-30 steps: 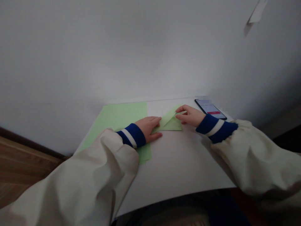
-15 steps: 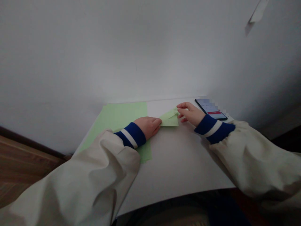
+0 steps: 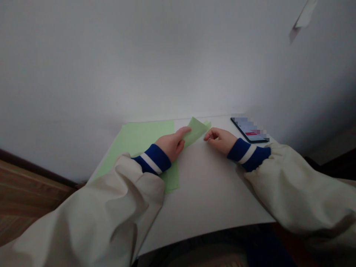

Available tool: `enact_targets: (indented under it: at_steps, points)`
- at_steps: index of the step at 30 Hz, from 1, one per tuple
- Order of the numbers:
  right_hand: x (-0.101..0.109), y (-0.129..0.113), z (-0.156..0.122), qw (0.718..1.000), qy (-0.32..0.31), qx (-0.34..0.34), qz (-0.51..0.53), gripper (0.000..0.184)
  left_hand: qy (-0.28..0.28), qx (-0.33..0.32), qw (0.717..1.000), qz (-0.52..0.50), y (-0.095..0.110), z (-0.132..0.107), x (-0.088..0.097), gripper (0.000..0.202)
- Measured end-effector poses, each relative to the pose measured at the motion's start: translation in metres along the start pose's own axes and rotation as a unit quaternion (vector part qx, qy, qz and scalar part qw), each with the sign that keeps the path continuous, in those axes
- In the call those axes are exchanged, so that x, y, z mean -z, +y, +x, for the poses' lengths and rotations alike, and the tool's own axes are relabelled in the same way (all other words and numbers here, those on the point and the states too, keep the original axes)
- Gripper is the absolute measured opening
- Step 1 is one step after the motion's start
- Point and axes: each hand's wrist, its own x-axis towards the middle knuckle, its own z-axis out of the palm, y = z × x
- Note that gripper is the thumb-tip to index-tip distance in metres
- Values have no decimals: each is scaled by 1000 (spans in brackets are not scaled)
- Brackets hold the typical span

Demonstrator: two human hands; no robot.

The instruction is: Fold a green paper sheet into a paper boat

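My left hand (image 3: 172, 143) is closed on a small folded piece of light green paper (image 3: 194, 130), its thumb side lying along the paper's left end. A pointed flap of the piece stands up, and a narrow strip shows at its right end. Close by that end, my right hand (image 3: 218, 139) has its fingers curled in, with nothing visible between them. Under my left forearm lie larger green sheets (image 3: 147, 133), partly hidden by the sleeve.
A white table (image 3: 217, 196) bears everything, its far edge near a pale wall (image 3: 167, 59). At the back right rests a phone (image 3: 250, 131) with a lit, partly blurred screen. Wooden furniture (image 3: 27, 189) is at the left.
The folded paper has been turned, so a pointed flap now rises at its top. My right hand has let go of its right end and moved slightly left and down.
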Motion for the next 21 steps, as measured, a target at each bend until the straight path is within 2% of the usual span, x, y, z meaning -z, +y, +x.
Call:
enact_targets:
  at_steps: [3,6,9,12,16,19,21]
  points:
    - [-3,1,0,1000,6,20,-2,9,-1,-25,998,-64,-1,0,0,29]
    - [-8,6,2,999,8,17,33,9,9,-4,988,-152,0,-1,-1,31]
    - [-11,7,3,992,-7,-5,129,12,5,-12,975,-222,-3,-1,-7,39]
    - [-10,2,3,969,-37,-69,234,16,-14,-72,964,-254,-9,-1,-17,45]
    - [-5,-11,1,935,-57,-139,321,24,-37,-136,969,-205,-12,1,-20,53]
    - [-3,-17,0,909,-54,-171,376,24,-39,-164,979,-115,-8,2,-11,54]
    - [-2,-18,-2,895,-60,-179,403,25,-27,-179,983,-27,-4,2,-2,45]
